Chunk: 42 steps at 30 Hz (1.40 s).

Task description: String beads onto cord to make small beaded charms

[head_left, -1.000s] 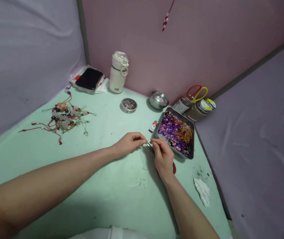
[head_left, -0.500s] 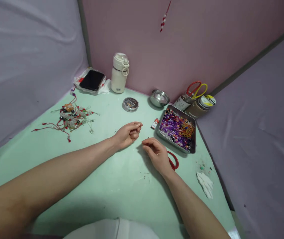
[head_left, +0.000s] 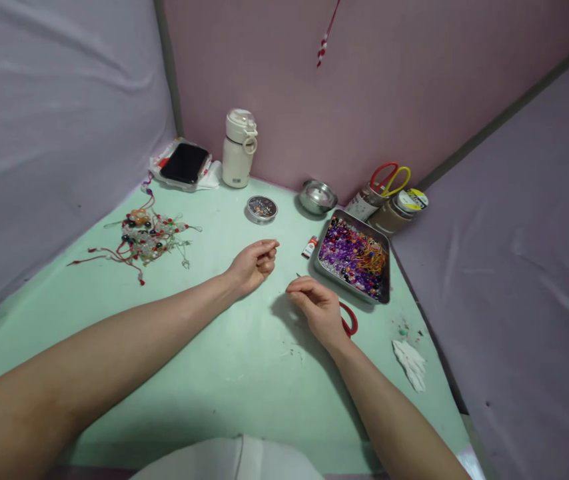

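Left hand (head_left: 254,267): fingers curled, thumb closed on forefinger. Right hand (head_left: 317,307): pinched at the tips. Cannot tell what, if anything, either grips; too small. A second ago the fingertips nearly met; now a clear gap between the hands, and more red handle showing by the right.

Scissors (head_left: 350,319) lie under the right hand, metal tip poking out beyond the fingers, smooth red loop behind the knuckles. Bench (head_left: 204,380) pale green, slightly glossy.

Left of the left hand, a tangled heap of beaded cords (head_left: 147,239): clear, red, black beads. Beyond that hand, a round clear case (head_left: 262,209), glinting bits inside.

Beyond the right hand, a rectangular metal tray (head_left: 385,287) full of shiny beads (head_left: 342,250), mostly purple, with a knot of orange thread (head_left: 372,257). Farther out, a rounded steel bowl (head_left: 317,195). Right of the right hand, crumpled white tissue (head_left: 409,363).
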Tool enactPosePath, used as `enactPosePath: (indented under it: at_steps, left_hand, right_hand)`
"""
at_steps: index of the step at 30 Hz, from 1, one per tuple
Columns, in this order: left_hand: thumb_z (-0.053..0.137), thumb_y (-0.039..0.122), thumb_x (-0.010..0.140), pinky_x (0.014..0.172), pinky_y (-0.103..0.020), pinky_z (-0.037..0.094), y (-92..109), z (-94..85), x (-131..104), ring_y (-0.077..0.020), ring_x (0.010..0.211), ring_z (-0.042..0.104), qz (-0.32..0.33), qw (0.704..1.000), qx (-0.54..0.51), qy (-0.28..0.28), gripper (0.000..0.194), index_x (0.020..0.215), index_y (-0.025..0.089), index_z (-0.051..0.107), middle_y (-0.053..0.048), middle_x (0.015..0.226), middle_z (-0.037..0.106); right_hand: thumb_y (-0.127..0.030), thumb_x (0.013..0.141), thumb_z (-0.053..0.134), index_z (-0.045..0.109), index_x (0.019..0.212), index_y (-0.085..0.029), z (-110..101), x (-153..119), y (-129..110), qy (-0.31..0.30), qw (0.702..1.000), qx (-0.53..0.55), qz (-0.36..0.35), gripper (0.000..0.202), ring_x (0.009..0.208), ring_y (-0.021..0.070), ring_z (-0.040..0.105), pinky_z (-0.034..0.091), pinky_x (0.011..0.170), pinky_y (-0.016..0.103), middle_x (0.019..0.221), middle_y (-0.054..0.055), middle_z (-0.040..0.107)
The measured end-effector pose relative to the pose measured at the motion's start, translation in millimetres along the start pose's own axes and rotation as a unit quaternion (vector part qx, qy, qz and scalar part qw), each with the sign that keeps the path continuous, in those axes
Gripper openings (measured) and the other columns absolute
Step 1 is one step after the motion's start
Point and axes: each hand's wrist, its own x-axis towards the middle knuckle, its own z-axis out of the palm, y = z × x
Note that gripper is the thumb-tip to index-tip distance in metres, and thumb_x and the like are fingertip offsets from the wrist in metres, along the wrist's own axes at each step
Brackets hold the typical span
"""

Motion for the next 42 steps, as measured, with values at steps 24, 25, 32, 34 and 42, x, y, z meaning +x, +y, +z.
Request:
enactPosePath:
  at_steps: [24,25,32,34,42]
  left_hand:
    - [0.072,0.012,0.070,0.036,-0.011,0.019,-0.6,-1.0,-0.3,0.0009,0.041,0.026,-0.001,1.000,0.027,-0.004,0.010,0.076,0.008,0.065,0.004,0.058,0.048]
    - [0.073,0.013,0.070,0.036,-0.011,0.020,-0.9,-0.9,-0.7,0.0009,0.041,0.026,-0.001,0.999,0.031,-0.006,0.011,0.075,0.008,0.065,0.003,0.058,0.049]
    - [0.077,0.019,0.068,0.039,-0.013,0.020,-6.4,2.5,-7.4,0.0003,0.043,0.026,0.021,0.994,0.110,-0.010,0.015,0.074,0.010,0.067,0.004,0.057,0.047]
    - [0.077,0.022,0.069,0.040,-0.014,0.019,-8.6,2.6,-9.3,0.0001,0.043,0.027,0.024,0.990,0.135,-0.018,0.016,0.075,0.011,0.067,0.004,0.059,0.047]
    - [0.077,0.028,0.070,0.074,-0.025,0.048,-10.4,8.2,-16.1,-0.0116,0.073,0.061,0.025,0.978,0.205,-0.041,0.018,0.075,0.014,0.068,-0.004,0.077,0.066]
  right_hand:
    - [-0.026,0.082,0.065,0.070,0.081,-0.024,-1.5,-0.4,-0.4,0.022,0.999,0.012,0.024,0.005,0.086,0.0172,0.062,0.050,0.075,0.032,0.089,0.003,0.069]
    - [-0.026,0.082,0.065,0.070,0.082,-0.024,-1.6,-0.5,-0.4,0.032,0.999,0.023,0.026,0.005,0.086,0.0171,0.062,0.050,0.074,0.032,0.091,0.003,0.069]
    - [-0.033,0.081,0.065,0.066,0.086,-0.023,-3.4,-0.3,-0.3,0.103,0.991,0.073,0.052,0.012,0.071,0.0140,0.059,0.049,0.069,0.031,0.086,0.003,0.070]
    - [-0.033,0.079,0.067,0.065,0.088,-0.022,-4.6,1.1,-1.4,0.124,0.988,0.074,0.061,0.014,0.066,0.0129,0.057,0.047,0.064,0.029,0.081,0.002,0.069]
    - [-0.033,0.083,0.063,0.068,0.089,-0.022,-15.5,6.1,-15.9,0.143,0.986,-0.073,0.048,0.013,0.074,0.0159,0.060,0.047,0.069,0.030,0.080,0.002,0.067]
